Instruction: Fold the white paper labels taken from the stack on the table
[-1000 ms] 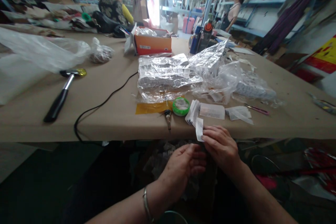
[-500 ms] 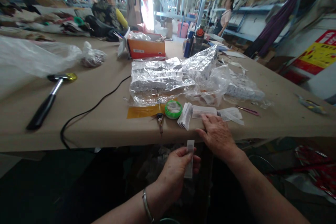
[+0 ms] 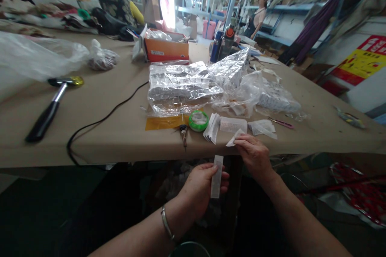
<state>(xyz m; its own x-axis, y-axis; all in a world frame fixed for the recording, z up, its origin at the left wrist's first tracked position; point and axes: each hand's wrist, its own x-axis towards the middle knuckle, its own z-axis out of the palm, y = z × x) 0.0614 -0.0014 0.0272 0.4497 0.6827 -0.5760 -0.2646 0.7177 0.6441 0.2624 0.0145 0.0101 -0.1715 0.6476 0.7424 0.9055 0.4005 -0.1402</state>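
Note:
My left hand pinches a narrow whitish strip upright between thumb and fingers, just below the table's front edge. Over that edge, my right hand is closed on a small white printed label, lifted at a slant. Behind it lies a stack of printed labels. To the left a fanned bundle of white strips sits beside a round green tin with pale stuff inside. More loose white labels lie to the right of the stack. Fine print is too small to read.
A soldering-iron-like tool with a black cord points over the table edge. A hammer lies left. Crumpled clear plastic bags, an orange box and bottles stand behind. Tweezers lie right. Two people are farther back.
My right hand has drawn a label off the stack and raised it toward me. My left hand keeps its strip in nearly the same place. The view has shifted slightly.

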